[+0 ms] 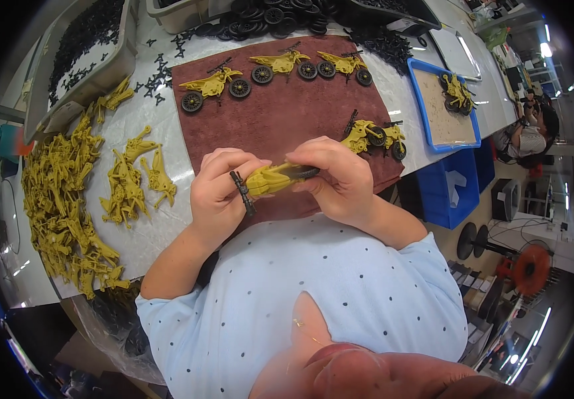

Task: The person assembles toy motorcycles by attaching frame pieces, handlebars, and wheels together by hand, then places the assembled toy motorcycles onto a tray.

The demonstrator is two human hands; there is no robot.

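Between my two hands, above the near edge of a dark red cloth (280, 126), is a yellow toy motorcycle (268, 179) with black handlebars and a black wheel. My left hand (224, 186) grips its handlebar end. My right hand (340, 176) pinches the end with the wheel; the fingers partly cover that wheel. Along the cloth's far side stand three toy motorcycles (279, 64) with black wheels and handlebars. A few more motorcycles (374, 135) lie close together beyond my right hand, near the cloth's right edge.
Yellow motorcycle bodies (67, 206) are heaped at the left. Small black parts fill a grey bin (127, 40) at the far left. Black wheels (267, 16) lie piled at the back. A blue-rimmed tray (446, 133) holds motorcycles at the right; a person (536, 130) sits beyond.
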